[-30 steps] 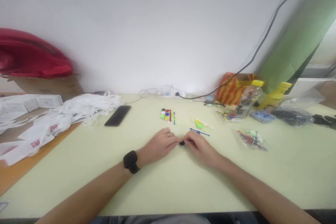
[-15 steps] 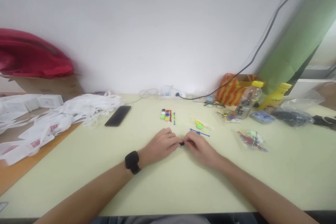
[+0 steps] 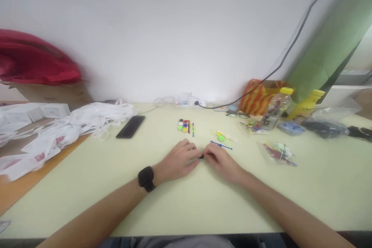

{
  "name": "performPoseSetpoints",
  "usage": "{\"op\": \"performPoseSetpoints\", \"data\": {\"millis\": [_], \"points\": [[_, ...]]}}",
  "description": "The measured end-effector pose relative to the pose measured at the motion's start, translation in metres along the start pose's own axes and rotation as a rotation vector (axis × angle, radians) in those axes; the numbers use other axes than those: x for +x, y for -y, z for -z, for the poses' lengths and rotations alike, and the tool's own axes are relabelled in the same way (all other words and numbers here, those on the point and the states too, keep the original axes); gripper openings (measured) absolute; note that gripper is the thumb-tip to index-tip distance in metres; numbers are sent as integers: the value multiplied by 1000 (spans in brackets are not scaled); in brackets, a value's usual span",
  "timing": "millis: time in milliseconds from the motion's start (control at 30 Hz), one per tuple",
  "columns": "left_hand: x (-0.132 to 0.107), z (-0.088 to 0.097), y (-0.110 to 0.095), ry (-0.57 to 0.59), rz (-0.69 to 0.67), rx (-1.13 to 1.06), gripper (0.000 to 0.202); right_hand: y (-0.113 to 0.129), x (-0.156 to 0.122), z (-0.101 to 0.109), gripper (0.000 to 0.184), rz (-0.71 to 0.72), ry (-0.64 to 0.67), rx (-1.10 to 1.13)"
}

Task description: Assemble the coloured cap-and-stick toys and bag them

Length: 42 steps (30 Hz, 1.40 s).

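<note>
Between the fingertips of both hands is a small black piece (image 3: 201,156), round-looking and partly hidden. My left hand (image 3: 180,159), with a ring and a black watch at the wrist, pinches its left side. My right hand (image 3: 220,159) is closed on its right side. Just beyond the right hand lies a blue plastic stick (image 3: 221,145) with shaped ends. Farther off are a green and yellow plastic piece (image 3: 221,136) and a group of coloured discs (image 3: 183,125) beside several thin coloured sticks (image 3: 193,129).
A black phone (image 3: 130,127) and white bags (image 3: 84,120) lie to the left. On the right are a plastic packet of coloured parts (image 3: 280,154), a clear bottle (image 3: 277,108), a yellow bottle (image 3: 306,106) and eyeglasses (image 3: 237,115). A power strip (image 3: 186,101) sits against the wall.
The fingers have shifted slightly around the black piece, and the left thumb has moved a little away from the index finger. The objects on the table stay where they were.
</note>
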<state>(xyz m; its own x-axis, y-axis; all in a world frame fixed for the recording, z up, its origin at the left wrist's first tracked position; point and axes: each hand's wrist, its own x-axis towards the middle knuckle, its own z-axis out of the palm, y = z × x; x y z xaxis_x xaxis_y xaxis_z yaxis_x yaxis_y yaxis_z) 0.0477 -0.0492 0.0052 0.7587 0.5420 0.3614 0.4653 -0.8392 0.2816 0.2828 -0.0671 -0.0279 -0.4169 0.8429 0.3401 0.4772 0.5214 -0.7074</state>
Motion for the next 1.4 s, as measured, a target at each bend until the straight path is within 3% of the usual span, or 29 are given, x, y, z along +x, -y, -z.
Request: {"op": "performPoseSetpoints", "data": {"millis": [567,700,767,900,1000,1100,1233,1400], "points": [[0,3,-5,5,41,-45,17,3,-2,5,16,-9,44,-5],[-5,11,1,-78,67,-102,34,7,-4,14,18,-5,48,-41],[-7,14,8,-165,127,-121,31,9,-5,18,23,-21,-2,-51],[-8,16,24,-263,222,-99,21,16,-4,25,37,-202,-152,97],[-8,14,29,-276,237,-86,20,21,-2,37,47,-458,-111,450],[-8,14,30,-277,235,-90,21,21,0,51,47,-521,-198,731],[-9,13,31,-271,243,-88,19,15,3,61,42,-485,-356,701],[-11,10,40,-289,271,-91,15,10,5,60,44,-487,-341,471]]}}
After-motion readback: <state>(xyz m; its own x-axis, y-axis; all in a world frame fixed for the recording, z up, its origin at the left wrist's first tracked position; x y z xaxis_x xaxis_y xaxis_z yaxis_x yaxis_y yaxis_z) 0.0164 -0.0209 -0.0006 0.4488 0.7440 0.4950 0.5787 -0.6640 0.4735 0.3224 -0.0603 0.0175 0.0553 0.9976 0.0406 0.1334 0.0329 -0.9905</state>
